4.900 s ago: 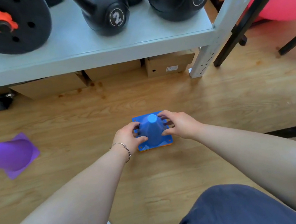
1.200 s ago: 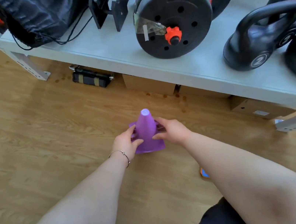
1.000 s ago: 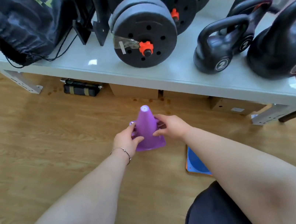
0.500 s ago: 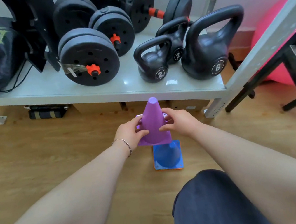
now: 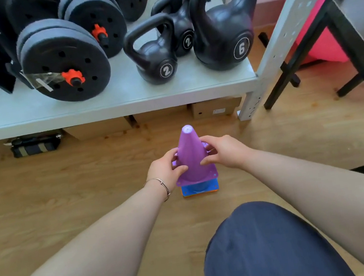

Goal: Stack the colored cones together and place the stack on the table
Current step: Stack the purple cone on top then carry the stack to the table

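Observation:
A purple cone [image 5: 191, 155] stands upright over a blue cone [image 5: 199, 187] on the wooden floor. Only the blue base shows, with an orange base edge [image 5: 199, 193] under it. My left hand [image 5: 165, 169] grips the purple cone's left side and my right hand [image 5: 222, 151] grips its right side. The purple base sits a little above the blue base.
A low grey shelf [image 5: 109, 106] just behind the cones carries dumbbell plates [image 5: 64, 61] and kettlebells [image 5: 221, 29]. Cardboard boxes [image 5: 214, 107] lie under it. A black table frame [image 5: 352, 44] stands at right. My knee [image 5: 272, 247] is in front of the cones.
I carried the purple cone to the right from its earlier spot and lowered it over the blue cone, which now shows only its base.

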`<move>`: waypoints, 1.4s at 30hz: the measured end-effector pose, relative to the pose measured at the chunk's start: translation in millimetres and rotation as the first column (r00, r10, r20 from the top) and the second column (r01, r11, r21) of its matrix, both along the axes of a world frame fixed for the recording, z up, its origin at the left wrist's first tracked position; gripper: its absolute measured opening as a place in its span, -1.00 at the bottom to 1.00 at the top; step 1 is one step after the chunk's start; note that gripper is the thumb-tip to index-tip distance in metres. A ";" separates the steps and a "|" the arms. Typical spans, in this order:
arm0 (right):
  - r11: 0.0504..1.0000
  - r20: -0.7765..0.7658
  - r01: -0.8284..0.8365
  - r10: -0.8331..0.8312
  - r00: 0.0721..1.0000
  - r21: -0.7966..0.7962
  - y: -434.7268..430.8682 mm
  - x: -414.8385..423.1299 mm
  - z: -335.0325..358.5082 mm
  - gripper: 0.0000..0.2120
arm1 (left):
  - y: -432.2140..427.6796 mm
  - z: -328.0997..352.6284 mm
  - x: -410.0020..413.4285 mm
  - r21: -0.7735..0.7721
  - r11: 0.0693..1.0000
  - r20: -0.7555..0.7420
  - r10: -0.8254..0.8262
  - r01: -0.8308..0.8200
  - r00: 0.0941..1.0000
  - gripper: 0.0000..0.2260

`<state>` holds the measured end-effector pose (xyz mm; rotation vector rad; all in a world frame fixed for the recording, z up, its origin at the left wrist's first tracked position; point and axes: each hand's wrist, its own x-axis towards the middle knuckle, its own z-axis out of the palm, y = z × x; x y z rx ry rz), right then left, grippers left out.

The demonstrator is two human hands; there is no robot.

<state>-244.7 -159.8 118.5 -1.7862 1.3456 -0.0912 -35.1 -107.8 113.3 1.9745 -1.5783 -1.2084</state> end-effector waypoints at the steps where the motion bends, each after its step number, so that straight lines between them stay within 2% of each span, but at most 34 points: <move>1: 1.000 -0.005 0.003 -0.003 1.000 0.003 0.3 -1.0 -3.5 -0.40 | 0.3 -4.4 -1.7 -0.002 1.000 0.003 -0.003 0.003 1.000 -0.52; 10: 0.998 -0.075 -0.015 0.019 0.997 0.056 -3.3 10.1 -24.7 -0.38 | 0.8 -37.0 5.4 0.033 0.999 -0.014 -0.001 0.001 1.000 -0.51; 20: 0.989 -0.038 0.097 -0.094 0.995 0.111 17.8 -6.0 -75.8 -0.35 | 0.1 -88.3 -4.4 0.090 0.992 0.008 -0.086 0.085 0.996 -0.52; 28: 0.993 -0.081 0.085 -0.079 0.994 0.085 17.0 -3.5 -102.7 -0.32 | -2.9 -106.8 -0.9 0.119 0.988 0.030 -0.101 0.097 0.994 -0.44; 37: 0.988 -0.085 0.095 -0.085 0.993 0.118 15.3 -9.8 -121.0 -0.29 | -7.2 -120.1 5.3 0.126 0.989 -0.038 -0.080 0.084 0.996 -0.50; 42: 0.974 -0.133 0.153 -0.131 0.982 0.168 14.7 -10.1 -127.1 -0.35 | -7.3 -131.7 17.2 0.188 0.980 -0.067 -0.051 0.063 0.996 -0.52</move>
